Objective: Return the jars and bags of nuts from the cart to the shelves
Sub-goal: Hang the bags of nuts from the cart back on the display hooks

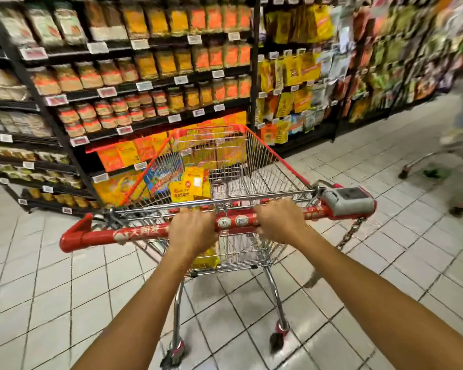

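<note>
Gripping the red plastic-sleeved handle bar of a silver wire shopping cart with red rim trim, both hands are occupied with steering rather than stocking: the left hand has its fingers curled together over the bar just left of the round stickers at the bar's middle, and the right hand wraps the bar in the same closed fashion just right of them, beside the grey coin-lock box at the bar's right end. Inside the basket, toward its left side, lie several yellow and orange printed bags of nuts with a blue-and-white packet against the left wall; no jar can be made out in the cart from this view, and more yellow packaging shows low behind the handle. The cart's nose points at the black metal shelves just beyond it, whose tiers hold rows of clear jars with orange labels above stacked yellow and orange bags at the bottom. The step in hand looks like positioning the cart at the matching section; unloading appears not yet begun. The next move likely calls for freeing one hand from the bar, reaching over it into the basket for a bag, and matching it to the like bags low on the shelves.
</note>
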{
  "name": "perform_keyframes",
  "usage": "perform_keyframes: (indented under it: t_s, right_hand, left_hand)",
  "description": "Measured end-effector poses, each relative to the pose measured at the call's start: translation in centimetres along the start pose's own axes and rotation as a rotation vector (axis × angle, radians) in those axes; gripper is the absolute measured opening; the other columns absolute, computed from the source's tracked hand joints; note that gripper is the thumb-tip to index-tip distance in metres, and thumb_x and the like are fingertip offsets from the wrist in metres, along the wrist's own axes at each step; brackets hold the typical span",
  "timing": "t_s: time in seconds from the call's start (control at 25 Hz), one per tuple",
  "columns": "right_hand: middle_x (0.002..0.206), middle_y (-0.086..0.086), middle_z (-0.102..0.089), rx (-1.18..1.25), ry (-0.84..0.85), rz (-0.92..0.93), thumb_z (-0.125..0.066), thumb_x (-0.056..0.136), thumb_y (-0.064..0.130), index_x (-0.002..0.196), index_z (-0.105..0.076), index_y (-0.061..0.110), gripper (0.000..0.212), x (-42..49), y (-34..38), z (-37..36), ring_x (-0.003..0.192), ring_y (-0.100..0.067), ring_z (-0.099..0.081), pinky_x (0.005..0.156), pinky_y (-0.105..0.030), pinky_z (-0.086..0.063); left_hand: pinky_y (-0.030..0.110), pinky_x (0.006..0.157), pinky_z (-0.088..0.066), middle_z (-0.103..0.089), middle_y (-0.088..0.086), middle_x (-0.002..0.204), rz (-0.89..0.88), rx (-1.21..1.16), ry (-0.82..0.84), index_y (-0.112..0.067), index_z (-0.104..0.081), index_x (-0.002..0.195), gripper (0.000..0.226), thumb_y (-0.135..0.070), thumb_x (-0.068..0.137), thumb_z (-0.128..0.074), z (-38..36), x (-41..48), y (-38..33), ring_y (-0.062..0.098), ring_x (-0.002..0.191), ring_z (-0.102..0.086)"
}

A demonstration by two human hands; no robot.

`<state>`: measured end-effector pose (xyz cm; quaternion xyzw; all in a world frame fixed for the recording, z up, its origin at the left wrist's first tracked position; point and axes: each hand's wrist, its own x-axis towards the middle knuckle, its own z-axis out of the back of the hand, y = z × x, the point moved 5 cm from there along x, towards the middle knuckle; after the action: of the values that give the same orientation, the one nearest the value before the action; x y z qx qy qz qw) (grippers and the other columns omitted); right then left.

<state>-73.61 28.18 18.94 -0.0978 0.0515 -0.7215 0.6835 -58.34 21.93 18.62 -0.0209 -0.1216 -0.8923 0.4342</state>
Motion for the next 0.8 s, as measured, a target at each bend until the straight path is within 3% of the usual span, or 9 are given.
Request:
perform_keyframes:
  t_s: [0.12,0.28,0.36,0.48,0.64,0.8]
  right_hand:
    - [0.058,0.009,-0.04,0.008,-0.023,0.054,-0.053,0.088,0.037,0.095,-0.057,0.019,0.02,3.4,-6.9,-1.5,0.047,-0.007,-0.039,0.042,-0.018,-0.022]
    - [0.076,0.002,-0.063,0.041,-0.051,0.094,-0.052,0.086,0.043,0.097,-0.059,0.018,0.028,7.6,-15.8,-3.1,0.069,-0.022,-0.062,0.059,-0.024,-0.037]
    - [0.076,0.003,-0.063,0.063,-0.046,0.1,-0.053,0.085,0.044,0.097,-0.059,0.02,0.028,9.4,-20.0,-4.0,0.07,-0.021,-0.06,0.063,-0.026,-0.042]
    - [0.07,0.006,-0.054,0.041,-0.052,0.095,-0.053,0.086,0.043,0.096,-0.058,0.021,0.025,12.5,-25.8,-5.5,0.063,-0.017,-0.049,0.054,-0.022,-0.032]
    - [0.061,0.009,-0.041,0.015,-0.04,0.123,-0.054,0.086,0.047,0.095,-0.056,0.021,0.027,15.7,-31.9,-7.2,0.06,-0.016,-0.048,0.052,-0.021,-0.028]
    - [0.065,0.008,-0.048,0.013,-0.058,0.159,-0.053,0.087,0.047,0.095,-0.056,0.022,0.026,18.4,-37.9,-8.9,0.057,-0.015,-0.047,0.052,-0.02,-0.031]
  left_hand:
    - [0.032,0.066,-0.046,-0.069,0.005,0.091,0.057,0.009,0.013,-0.018,-0.062,0.095,0.035,-0.051,0.084,-0.055,0.3,6.1,-4.2,0.029,0.086,-0.065]
    - [0.03,0.058,-0.036,-0.07,0.005,0.086,0.108,0.015,0.023,-0.019,-0.062,0.095,0.029,-0.046,0.084,-0.056,0.8,13.8,-9.8,0.03,0.081,-0.066]
    - [0.03,0.056,-0.035,-0.07,0.003,0.083,0.122,-0.001,0.037,-0.019,-0.063,0.092,0.026,-0.043,0.084,-0.055,1.2,17.5,-12.5,0.029,0.076,-0.067]
    - [0.03,0.055,-0.034,-0.07,0.004,0.081,0.135,0.001,0.045,-0.018,-0.063,0.091,0.024,-0.04,0.084,-0.054,1.3,23.0,-16.0,0.028,0.074,-0.067]
    - [0.03,0.054,-0.036,-0.069,0.003,0.08,0.143,0.017,0.027,-0.019,-0.062,0.089,0.026,-0.044,0.084,-0.055,0.7,28.9,-19.4,0.028,0.072,-0.067]
    - [0.027,0.051,-0.035,-0.067,0.001,0.073,0.153,0.043,0.01,-0.019,-0.062,0.085,0.025,-0.042,0.084,-0.056,0.2,34.4,-22.7,0.026,0.066,-0.066]
